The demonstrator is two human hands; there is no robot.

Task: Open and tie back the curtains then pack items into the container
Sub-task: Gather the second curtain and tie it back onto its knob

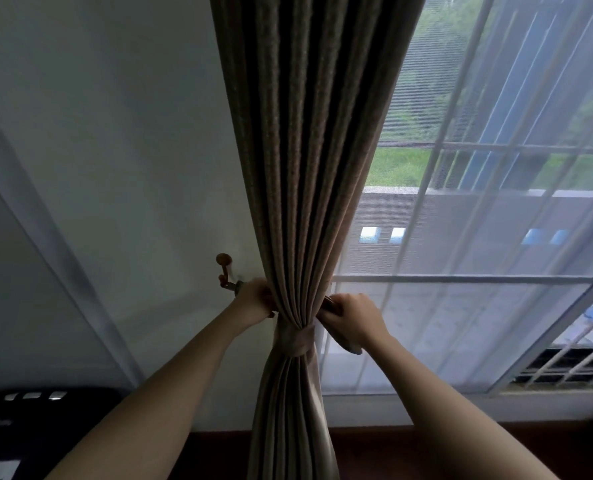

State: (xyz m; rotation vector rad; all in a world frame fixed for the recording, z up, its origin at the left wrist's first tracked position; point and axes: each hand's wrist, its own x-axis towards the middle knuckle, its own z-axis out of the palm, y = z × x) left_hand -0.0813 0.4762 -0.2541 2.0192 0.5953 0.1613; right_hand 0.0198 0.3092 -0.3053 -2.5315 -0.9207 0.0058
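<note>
Risk first: the tie-back band [297,336] sits round the gathered curtain [309,168], but whether its end is seated on the wall hook [226,271] you cannot tell; your left hand [253,301] covers that spot. Let go too soon and, by my reading, the band slides down the folds or drops off, and the curtain spreads back over the window [478,202].

Second risk: pull the band hard toward the hook and the folds may bunch unevenly or drag sideways. The hook looks small and sticks out from the wall; a sharp tug could strain it.

Third: your right hand [348,320] has fabric bunched under it at the curtain's window-side edge. Release it while the band is slack and the outer folds could spill out.

Hands: well apart, one on each side of the bundle. The left one is curled tight at the curtain's wall-side edge, just beside the hook, gripping what seems to be the band's end. The right one is curled on the curtain's other edge, knuckles toward you.

Position: the curtain hangs between your hands, cinched by the band just below them, the sheer panel behind it uncovered. No container in sight.
</note>
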